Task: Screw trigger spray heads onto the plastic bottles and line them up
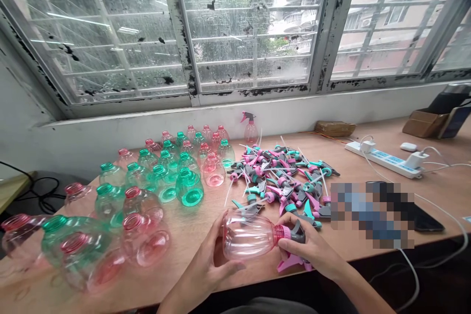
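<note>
My left hand (206,267) cups the body of a clear pink spray bottle (248,234), which lies sideways just above the table's front edge. My right hand (312,250) is closed around the pink and grey trigger sprayer head (294,235) sitting at the bottle's neck. Behind them lies a heap of loose pink, teal and grey trigger heads (279,176) with thin white tubes.
Several open pink and green bottles (162,181) crowd the wooden table (191,235) at the left. One assembled pink sprayer (250,127) stands by the wall. A white power strip (386,159), cables, a phone (423,218) and a cardboard box (423,121) lie right.
</note>
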